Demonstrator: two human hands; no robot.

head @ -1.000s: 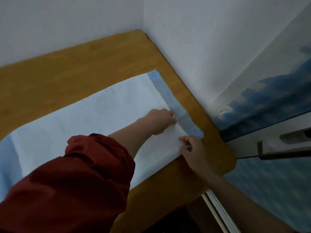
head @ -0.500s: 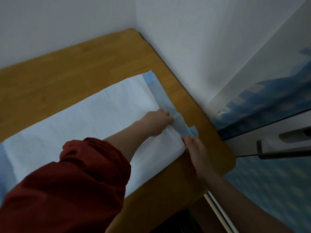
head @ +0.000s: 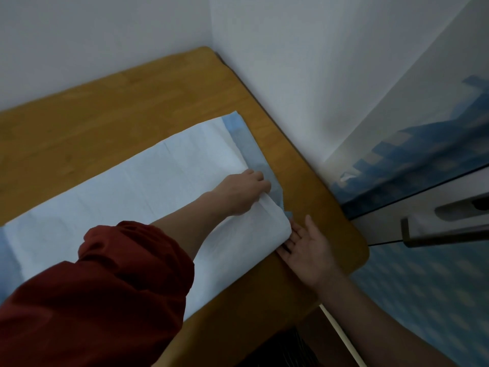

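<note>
Noted a white sheet (head: 148, 186) with a blue border (head: 246, 147), spread lengthwise on the wooden counter (head: 132, 107), right end close to the wall corner. Found that end lifted and curled back over the sheet, forming a soft roll rather than a crease.

Found the left hand (head: 243, 192), reaching out of a red sleeve (head: 119, 287), with fingers curled over the top of the lifted end, gripping it at the border. Found the right hand (head: 307, 247) palm up, fingers straight and relaxed, tips tucked just under the near corner of the roll, holding nothing.

Judged the step in hand as folding the right end back over the body of the sheet.

Recommended for a clean fold:
- Carry the gripped end straight along the length, not at an angle, to line up the long edges.
- Raise the near corner on the flat fingers at the same pace as the far one; otherwise expect a skewed flap.
- Hold the remainder flat against the counter; avoid dragging it sideways.
- Lay the end down first, then press the roll into a crease from the middle outwards.
- Check for blue border bunched under the fold, possibly present beside the right fingertips; cannot confirm from this angle.
</note>
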